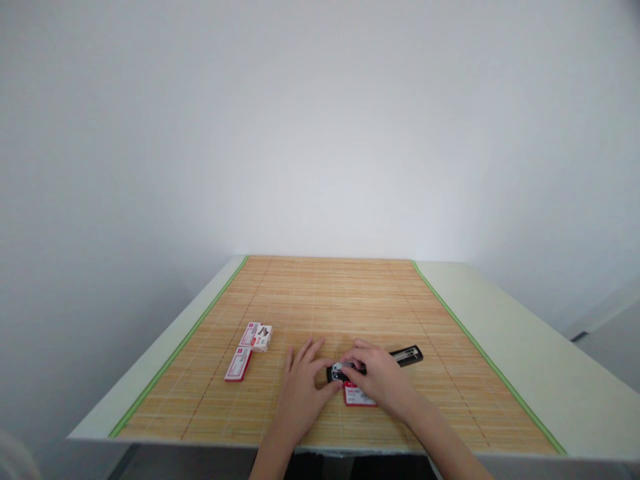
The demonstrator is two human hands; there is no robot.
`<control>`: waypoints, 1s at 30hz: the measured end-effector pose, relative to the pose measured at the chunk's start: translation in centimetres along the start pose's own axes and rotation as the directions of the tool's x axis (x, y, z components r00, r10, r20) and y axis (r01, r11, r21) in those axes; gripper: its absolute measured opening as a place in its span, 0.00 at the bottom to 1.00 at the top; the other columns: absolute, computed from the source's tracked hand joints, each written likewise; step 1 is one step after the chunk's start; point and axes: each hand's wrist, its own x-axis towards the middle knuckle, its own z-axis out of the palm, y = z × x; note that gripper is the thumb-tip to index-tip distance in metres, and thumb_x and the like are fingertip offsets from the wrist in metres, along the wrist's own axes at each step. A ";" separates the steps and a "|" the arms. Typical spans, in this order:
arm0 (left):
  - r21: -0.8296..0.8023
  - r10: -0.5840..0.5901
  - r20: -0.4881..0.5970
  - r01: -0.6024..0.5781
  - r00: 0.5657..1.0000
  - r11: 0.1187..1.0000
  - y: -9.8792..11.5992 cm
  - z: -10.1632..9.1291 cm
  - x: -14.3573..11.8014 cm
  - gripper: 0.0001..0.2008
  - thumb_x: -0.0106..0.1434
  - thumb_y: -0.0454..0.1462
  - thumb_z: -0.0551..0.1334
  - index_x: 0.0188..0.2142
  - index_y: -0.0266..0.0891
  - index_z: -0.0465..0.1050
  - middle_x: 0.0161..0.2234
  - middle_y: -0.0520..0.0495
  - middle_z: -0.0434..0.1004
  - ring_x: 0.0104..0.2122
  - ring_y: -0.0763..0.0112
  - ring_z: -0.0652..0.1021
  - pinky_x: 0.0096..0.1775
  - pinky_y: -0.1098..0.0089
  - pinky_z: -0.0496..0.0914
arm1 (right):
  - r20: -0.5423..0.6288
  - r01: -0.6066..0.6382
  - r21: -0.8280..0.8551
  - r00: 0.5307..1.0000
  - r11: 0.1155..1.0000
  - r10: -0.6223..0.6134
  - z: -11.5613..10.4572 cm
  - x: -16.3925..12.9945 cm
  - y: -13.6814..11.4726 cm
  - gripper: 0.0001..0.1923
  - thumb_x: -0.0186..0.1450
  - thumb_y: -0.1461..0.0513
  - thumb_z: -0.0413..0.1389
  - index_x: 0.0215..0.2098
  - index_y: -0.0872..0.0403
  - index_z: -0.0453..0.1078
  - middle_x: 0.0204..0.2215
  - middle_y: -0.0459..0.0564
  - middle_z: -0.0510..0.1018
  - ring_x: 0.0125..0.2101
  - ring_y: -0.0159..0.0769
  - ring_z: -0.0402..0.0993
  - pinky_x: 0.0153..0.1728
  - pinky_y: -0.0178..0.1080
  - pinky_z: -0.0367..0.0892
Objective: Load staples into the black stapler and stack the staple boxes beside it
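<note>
At the left of the bamboo mat lie three red-and-white staple boxes: a flat one nearest the near edge, and just beyond it two more touching each other. The left hand rests palm down on the mat, fingers spread, thumb touching the near end of the black stapler. The right hand lies over the stapler's middle, fingers curled loosely onto its opened metal part; a firm grip cannot be told. The stapler's black far end juts out rightward. A red-and-white box lies under the right hand. The bench shows pale on both sides.
</note>
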 end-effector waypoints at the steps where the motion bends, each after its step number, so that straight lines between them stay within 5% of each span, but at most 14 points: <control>1: 0.001 0.000 0.002 0.000 1.000 1.000 0.0 0.0 0.0 0.16 0.63 0.47 0.69 0.51 0.58 0.79 0.70 0.53 0.60 0.71 0.53 0.57 0.69 0.39 0.37 | 0.007 0.004 0.001 1.000 1.000 -0.004 0.0 0.0 0.0 0.05 0.68 0.61 0.62 0.40 0.47 0.81 0.36 0.45 0.76 0.37 0.36 0.74 0.40 0.34 0.65; 12: 0.019 -0.028 -0.019 0.029 0.999 0.999 0.1 0.1 0.0 0.16 0.62 0.48 0.70 0.50 0.59 0.79 0.69 0.56 0.63 0.71 0.55 0.58 0.70 0.42 0.38 | 0.009 0.021 -0.081 1.000 0.996 -0.021 -1.2 -0.4 0.2 0.08 0.67 0.60 0.64 0.45 0.46 0.79 0.36 0.45 0.76 0.37 0.37 0.74 0.37 0.35 0.65; 17: 0.020 -0.030 -0.029 0.031 0.999 0.999 0.0 0.2 0.0 0.15 0.61 0.47 0.71 0.49 0.58 0.80 0.68 0.56 0.64 0.70 0.55 0.59 0.70 0.42 0.40 | -0.012 0.000 -0.158 1.000 0.987 -0.002 -1.9 -1.1 0.5 0.01 0.66 0.59 0.65 0.35 0.47 0.79 0.36 0.46 0.75 0.40 0.39 0.74 0.41 0.37 0.65; 23: 0.014 -0.018 -0.035 0.019 0.999 1.000 0.1 0.1 0.0 0.15 0.62 0.47 0.70 0.49 0.57 0.80 0.68 0.54 0.65 0.70 0.55 0.60 0.70 0.43 0.42 | -0.023 0.046 -0.145 0.999 0.988 -0.050 -1.4 -1.9 -0.8 0.04 0.65 0.62 0.64 0.39 0.47 0.80 0.37 0.47 0.75 0.42 0.41 0.73 0.44 0.39 0.67; 27: -0.001 -0.024 -0.032 0.024 0.999 1.000 0.1 0.0 0.1 0.15 0.62 0.46 0.70 0.49 0.57 0.80 0.68 0.54 0.65 0.70 0.55 0.59 0.70 0.43 0.43 | -0.221 -0.026 -0.135 0.975 0.991 -0.004 -4.5 -3.7 2.6 0.12 0.67 0.54 0.62 0.48 0.45 0.79 0.39 0.51 0.76 0.43 0.44 0.73 0.46 0.44 0.68; 30: -0.005 -0.027 -0.037 0.027 0.999 1.000 0.2 0.1 0.1 0.15 0.62 0.46 0.70 0.49 0.57 0.80 0.68 0.54 0.65 0.70 0.54 0.60 0.70 0.43 0.44 | -0.399 -0.254 -0.036 0.891 0.967 0.219 -6.7 -5.8 6.8 0.27 0.65 0.44 0.61 0.57 0.48 0.75 0.30 0.48 0.73 0.34 0.43 0.73 0.39 0.44 0.69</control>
